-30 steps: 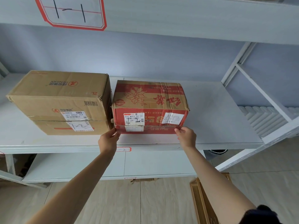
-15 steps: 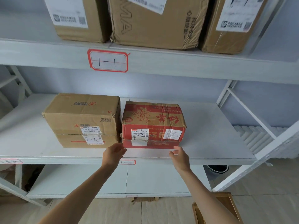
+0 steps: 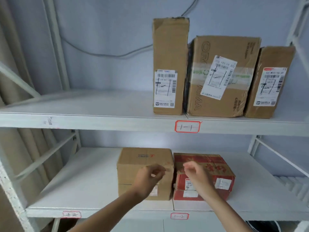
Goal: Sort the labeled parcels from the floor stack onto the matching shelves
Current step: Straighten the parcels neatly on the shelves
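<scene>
While both hands are raised before the lower shelf (image 3: 93,186), nothing is held in either.

The left hand (image 3: 148,179) is seen in front of the plain brown parcel (image 3: 143,160), its fingers loosely curled and empty; the right hand (image 3: 194,174) is seen in front of the red parcel (image 3: 217,171), fingers likewise loosely bent, and no contact with the box can be made out. The two parcels are set side by side, touching, on the shelf tagged with a red-bordered label (image 3: 179,216). On the upper shelf (image 3: 83,114), above its own red-bordered tag (image 3: 187,126), three brown parcels are stood upright close together: a tall narrow one (image 3: 169,47), a wide one (image 3: 224,47) and a smaller one (image 3: 274,59).
</scene>
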